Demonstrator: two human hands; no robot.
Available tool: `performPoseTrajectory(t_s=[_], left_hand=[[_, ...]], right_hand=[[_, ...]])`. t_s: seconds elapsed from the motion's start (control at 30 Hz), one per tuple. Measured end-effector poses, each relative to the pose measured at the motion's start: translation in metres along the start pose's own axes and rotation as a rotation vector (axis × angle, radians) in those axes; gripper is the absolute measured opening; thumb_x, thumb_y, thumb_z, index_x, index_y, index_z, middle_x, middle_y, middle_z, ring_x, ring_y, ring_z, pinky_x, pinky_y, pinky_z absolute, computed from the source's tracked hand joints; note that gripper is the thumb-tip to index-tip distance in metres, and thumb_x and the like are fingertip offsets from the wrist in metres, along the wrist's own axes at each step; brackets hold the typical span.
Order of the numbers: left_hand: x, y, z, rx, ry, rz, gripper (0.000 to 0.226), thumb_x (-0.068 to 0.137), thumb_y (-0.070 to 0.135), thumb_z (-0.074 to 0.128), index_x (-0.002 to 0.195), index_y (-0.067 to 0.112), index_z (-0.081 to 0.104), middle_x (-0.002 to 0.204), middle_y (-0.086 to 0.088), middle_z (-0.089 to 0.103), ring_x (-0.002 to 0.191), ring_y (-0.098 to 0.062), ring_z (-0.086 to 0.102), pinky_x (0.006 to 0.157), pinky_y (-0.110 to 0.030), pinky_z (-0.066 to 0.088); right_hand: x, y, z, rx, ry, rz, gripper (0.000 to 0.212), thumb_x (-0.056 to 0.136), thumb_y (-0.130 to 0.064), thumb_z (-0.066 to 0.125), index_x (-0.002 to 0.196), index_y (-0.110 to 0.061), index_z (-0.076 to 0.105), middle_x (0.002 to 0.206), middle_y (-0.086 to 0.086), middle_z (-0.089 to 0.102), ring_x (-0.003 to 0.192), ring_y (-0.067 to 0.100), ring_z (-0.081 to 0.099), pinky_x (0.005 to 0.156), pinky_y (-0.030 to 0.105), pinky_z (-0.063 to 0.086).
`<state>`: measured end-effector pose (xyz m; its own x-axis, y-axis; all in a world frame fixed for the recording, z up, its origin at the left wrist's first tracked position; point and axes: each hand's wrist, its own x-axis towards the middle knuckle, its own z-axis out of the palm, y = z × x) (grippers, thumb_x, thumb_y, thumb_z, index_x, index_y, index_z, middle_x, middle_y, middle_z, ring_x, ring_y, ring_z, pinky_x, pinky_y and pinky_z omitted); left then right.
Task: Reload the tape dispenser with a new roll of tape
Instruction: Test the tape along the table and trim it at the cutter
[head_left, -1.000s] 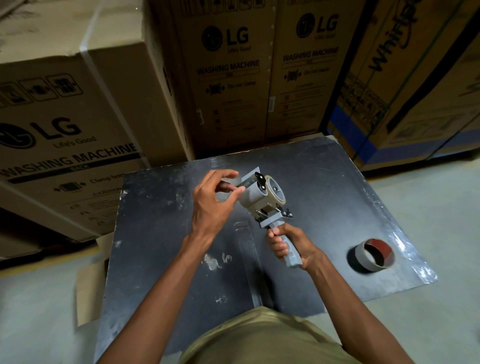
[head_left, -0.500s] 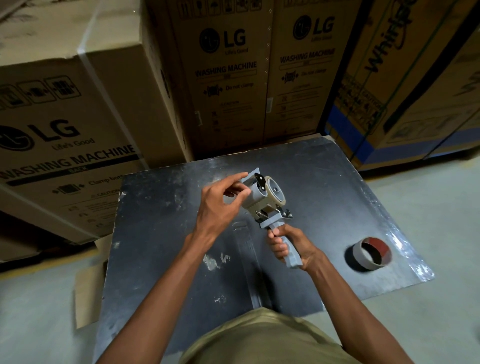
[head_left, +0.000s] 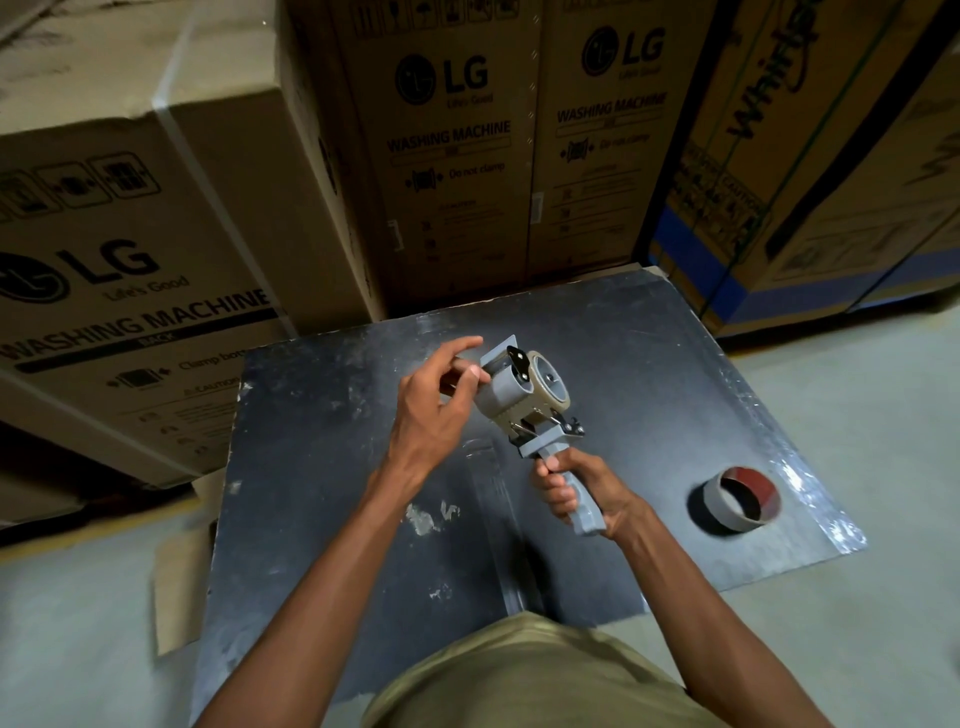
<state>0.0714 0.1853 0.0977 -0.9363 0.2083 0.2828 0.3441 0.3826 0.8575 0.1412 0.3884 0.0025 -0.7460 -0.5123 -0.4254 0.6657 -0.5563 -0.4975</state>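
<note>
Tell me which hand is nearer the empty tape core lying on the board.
Right. The right hand grips the dispenser handle, just left of the empty core; the left hand is farther off, at the dispenser's front.

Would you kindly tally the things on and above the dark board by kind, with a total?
Tape dispensers: 1, the tape dispenser, handle gripped by the right hand, left hand at its front
Tape rolls on the dispenser: 1, the tan roll
Empty cores: 1, the cardboard core lying on the board
Total: 3
</note>
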Motion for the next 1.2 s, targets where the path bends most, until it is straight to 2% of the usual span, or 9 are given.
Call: performPoseTrajectory(t_s=[0.07, 0.13, 0.23, 0.33, 0.47, 0.7, 0.83, 1.07, 1.2], left_hand=[[-0.002, 0.001, -0.002, 0.002, 0.080, -0.006, 0.032, 0.095, 0.015, 0.061, 0.127, 0.018, 0.061, 0.097, 0.006, 0.073, 0.092, 0.001, 0.067, 0.079, -0.011, 0.051], [-0.005, 0.001, -0.002, 0.006, 0.140, -0.013, 0.030, 0.094, 0.014, 0.063, 0.125, 0.018, 0.063, 0.103, 0.004, 0.070, 0.092, 0.004, 0.065, 0.075, -0.008, 0.050], [-0.015, -0.004, 0.005, 0.063, 0.117, 0.007, 0.029, 0.095, 0.020, 0.062, 0.124, 0.022, 0.064, 0.117, 0.003, 0.060, 0.101, -0.001, 0.061, 0.079, -0.018, 0.056], [-0.030, -0.008, 0.020, 0.162, 0.078, 0.060, 0.035, 0.095, 0.029, 0.059, 0.129, 0.022, 0.062, 0.126, 0.006, 0.051, 0.118, -0.010, 0.052, 0.096, -0.031, 0.052], [-0.039, -0.006, 0.031, 0.144, 0.127, 0.039, 0.039, 0.094, 0.030, 0.057, 0.131, 0.018, 0.062, 0.131, 0.003, 0.048, 0.123, -0.012, 0.048, 0.098, -0.034, 0.051], [-0.038, -0.001, 0.028, 0.154, 0.129, 0.073, 0.030, 0.095, 0.024, 0.059, 0.124, 0.018, 0.066, 0.125, 0.006, 0.064, 0.119, -0.011, 0.053, 0.094, -0.040, 0.052], [-0.040, 0.002, 0.030, 0.167, 0.140, 0.049, 0.035, 0.094, 0.026, 0.060, 0.128, 0.019, 0.061, 0.122, 0.007, 0.065, 0.117, -0.012, 0.053, 0.096, -0.036, 0.050], [-0.039, 0.013, 0.026, 0.101, 0.219, 0.047, 0.032, 0.092, 0.016, 0.065, 0.124, 0.019, 0.062, 0.102, 0.013, 0.067, 0.106, -0.009, 0.061, 0.093, -0.035, 0.052], [-0.034, 0.013, 0.024, 0.036, 0.176, 0.015, 0.040, 0.089, 0.016, 0.070, 0.127, 0.021, 0.060, 0.099, 0.009, 0.070, 0.097, -0.006, 0.066, 0.089, -0.029, 0.055]], right_hand=[[-0.001, -0.001, 0.001, 0.010, -0.013, -0.004, 0.034, 0.054, -0.016, 0.093, 0.072, -0.006, 0.065, 0.058, -0.001, 0.053, 0.040, 0.004, 0.050, 0.035, 0.015, 0.044], [-0.002, -0.001, 0.001, 0.015, -0.020, -0.009, 0.034, 0.055, -0.015, 0.092, 0.072, -0.006, 0.064, 0.058, -0.001, 0.053, 0.040, 0.004, 0.050, 0.035, 0.015, 0.043], [-0.002, -0.001, 0.000, 0.030, -0.028, -0.007, 0.033, 0.056, -0.014, 0.091, 0.072, -0.006, 0.064, 0.058, -0.001, 0.052, 0.040, 0.004, 0.049, 0.035, 0.016, 0.043], [0.000, -0.002, 0.001, 0.039, -0.033, -0.006, 0.032, 0.056, -0.012, 0.090, 0.072, -0.006, 0.064, 0.058, -0.002, 0.051, 0.039, 0.004, 0.048, 0.034, 0.016, 0.042], [0.000, -0.002, 0.002, 0.040, -0.035, -0.013, 0.033, 0.056, -0.012, 0.090, 0.073, -0.005, 0.063, 0.058, -0.002, 0.050, 0.039, 0.004, 0.047, 0.034, 0.016, 0.042], [-0.004, 0.000, 0.001, 0.060, -0.031, -0.011, 0.032, 0.055, -0.010, 0.090, 0.073, -0.005, 0.064, 0.057, -0.001, 0.050, 0.039, 0.004, 0.048, 0.034, 0.016, 0.043], [-0.006, 0.000, 0.001, 0.042, -0.031, -0.010, 0.033, 0.054, -0.012, 0.092, 0.072, -0.004, 0.065, 0.057, -0.001, 0.050, 0.039, 0.004, 0.048, 0.034, 0.016, 0.042], [-0.009, 0.001, 0.002, 0.049, -0.036, -0.002, 0.033, 0.053, -0.011, 0.092, 0.071, -0.004, 0.065, 0.056, -0.001, 0.051, 0.039, 0.005, 0.049, 0.034, 0.016, 0.044], [-0.011, 0.001, 0.002, 0.039, -0.032, -0.009, 0.032, 0.054, -0.012, 0.092, 0.071, -0.005, 0.066, 0.056, -0.001, 0.051, 0.039, 0.004, 0.049, 0.035, 0.016, 0.044]])
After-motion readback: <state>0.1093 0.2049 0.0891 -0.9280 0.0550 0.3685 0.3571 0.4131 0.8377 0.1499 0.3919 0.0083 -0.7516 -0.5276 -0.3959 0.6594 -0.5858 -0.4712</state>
